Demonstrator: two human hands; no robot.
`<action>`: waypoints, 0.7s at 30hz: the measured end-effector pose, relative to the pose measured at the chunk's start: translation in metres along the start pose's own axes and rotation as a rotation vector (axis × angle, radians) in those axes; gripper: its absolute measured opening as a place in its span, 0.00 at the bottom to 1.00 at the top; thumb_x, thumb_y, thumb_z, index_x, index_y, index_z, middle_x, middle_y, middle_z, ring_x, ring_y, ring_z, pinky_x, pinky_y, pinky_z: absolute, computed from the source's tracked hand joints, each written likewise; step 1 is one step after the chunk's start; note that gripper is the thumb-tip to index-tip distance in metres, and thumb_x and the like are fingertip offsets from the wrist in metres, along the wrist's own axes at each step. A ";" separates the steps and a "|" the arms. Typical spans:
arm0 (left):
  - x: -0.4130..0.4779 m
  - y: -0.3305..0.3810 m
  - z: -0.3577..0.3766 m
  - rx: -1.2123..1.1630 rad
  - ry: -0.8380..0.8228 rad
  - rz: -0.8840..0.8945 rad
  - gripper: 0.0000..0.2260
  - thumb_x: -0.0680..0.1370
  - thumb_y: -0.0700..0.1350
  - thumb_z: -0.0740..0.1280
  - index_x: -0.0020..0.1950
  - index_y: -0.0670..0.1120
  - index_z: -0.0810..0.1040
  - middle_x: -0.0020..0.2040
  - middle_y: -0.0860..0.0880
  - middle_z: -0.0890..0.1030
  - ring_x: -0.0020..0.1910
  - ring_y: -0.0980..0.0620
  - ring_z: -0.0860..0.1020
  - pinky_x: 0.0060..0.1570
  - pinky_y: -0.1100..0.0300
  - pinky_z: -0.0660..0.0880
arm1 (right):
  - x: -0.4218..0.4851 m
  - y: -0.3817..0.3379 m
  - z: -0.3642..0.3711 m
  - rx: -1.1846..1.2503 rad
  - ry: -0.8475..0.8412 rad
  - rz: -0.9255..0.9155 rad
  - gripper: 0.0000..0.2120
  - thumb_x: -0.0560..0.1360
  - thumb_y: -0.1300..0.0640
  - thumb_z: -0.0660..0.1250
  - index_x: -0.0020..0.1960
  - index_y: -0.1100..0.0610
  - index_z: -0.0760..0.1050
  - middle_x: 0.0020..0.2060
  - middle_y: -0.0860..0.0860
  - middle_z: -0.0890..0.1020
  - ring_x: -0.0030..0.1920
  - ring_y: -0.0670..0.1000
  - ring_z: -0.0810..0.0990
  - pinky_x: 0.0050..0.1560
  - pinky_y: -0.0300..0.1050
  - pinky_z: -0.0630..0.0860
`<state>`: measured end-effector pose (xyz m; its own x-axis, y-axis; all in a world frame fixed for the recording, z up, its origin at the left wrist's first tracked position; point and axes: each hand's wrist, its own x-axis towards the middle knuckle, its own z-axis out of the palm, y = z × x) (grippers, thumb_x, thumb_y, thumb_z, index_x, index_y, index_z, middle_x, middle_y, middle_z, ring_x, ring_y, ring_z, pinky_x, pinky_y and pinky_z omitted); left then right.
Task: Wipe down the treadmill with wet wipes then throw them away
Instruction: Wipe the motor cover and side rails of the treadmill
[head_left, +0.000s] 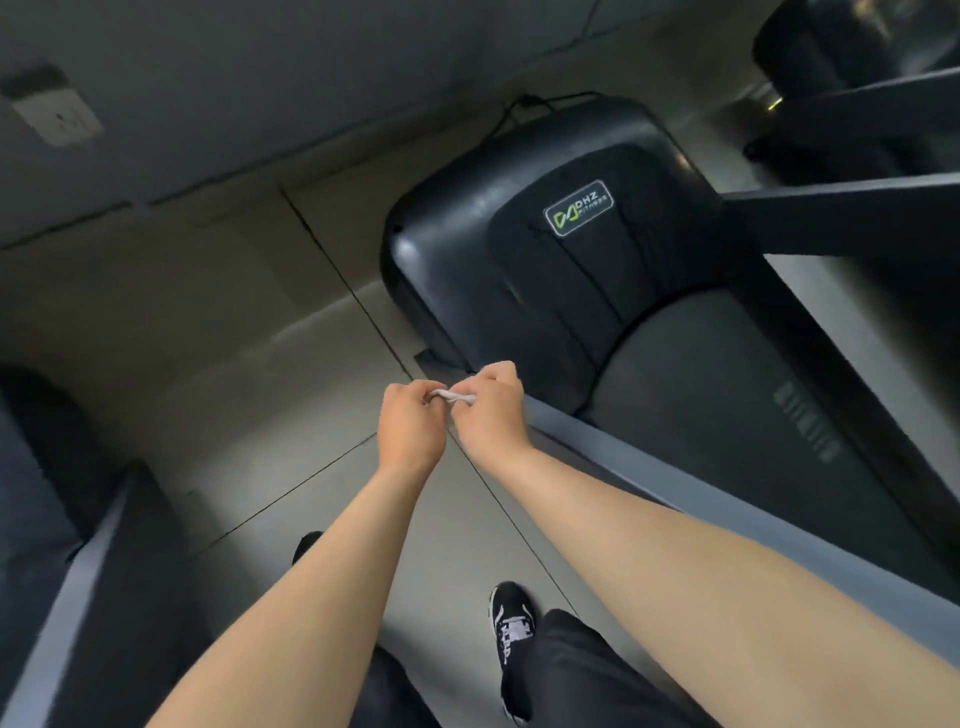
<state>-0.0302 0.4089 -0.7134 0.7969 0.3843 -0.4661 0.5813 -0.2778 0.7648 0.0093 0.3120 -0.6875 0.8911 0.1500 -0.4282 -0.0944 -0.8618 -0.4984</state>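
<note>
Both hands raised together at frame centre. Wet wipe (451, 397) bunched into small twisted strip, pinched at one end by left hand (410, 427), at other end by right hand (491, 411); fingers of both curled onto it. Wipe held in air above grey side rail (602, 447) of treadmill (545, 260). Black motor cover with green logo badge (578, 208) seen at 1 o'clock from hands, belt (701, 405) at 3 o'clock. Black shoe (511, 634) planted on tiled floor (218, 364) at 6 o'clock. Wall socket (57, 117) at 10 o'clock.
</note>
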 end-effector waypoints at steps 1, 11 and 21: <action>0.005 0.005 0.001 0.000 -0.019 0.012 0.09 0.79 0.40 0.64 0.45 0.49 0.83 0.49 0.45 0.77 0.50 0.42 0.78 0.43 0.53 0.73 | 0.001 -0.003 -0.008 -0.077 0.003 -0.030 0.08 0.76 0.60 0.62 0.48 0.55 0.81 0.62 0.40 0.68 0.61 0.50 0.69 0.53 0.47 0.75; -0.012 0.085 0.015 0.026 -0.338 0.134 0.07 0.80 0.44 0.64 0.54 0.53 0.80 0.48 0.56 0.82 0.48 0.55 0.78 0.41 0.62 0.71 | -0.041 -0.005 -0.096 -0.059 0.099 0.165 0.13 0.79 0.61 0.59 0.52 0.53 0.82 0.50 0.51 0.74 0.47 0.57 0.77 0.45 0.49 0.73; -0.080 0.178 0.062 0.174 -0.673 0.400 0.04 0.81 0.48 0.64 0.53 0.51 0.77 0.38 0.52 0.83 0.41 0.52 0.81 0.40 0.55 0.76 | -0.141 0.029 -0.178 -0.061 0.329 0.267 0.17 0.76 0.68 0.55 0.57 0.51 0.70 0.52 0.53 0.71 0.52 0.59 0.73 0.52 0.57 0.76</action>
<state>0.0193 0.2736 -0.5679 0.8459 -0.3718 -0.3823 0.2039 -0.4369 0.8761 -0.0403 0.1796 -0.5070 0.9339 -0.2365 -0.2681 -0.3236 -0.8780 -0.3527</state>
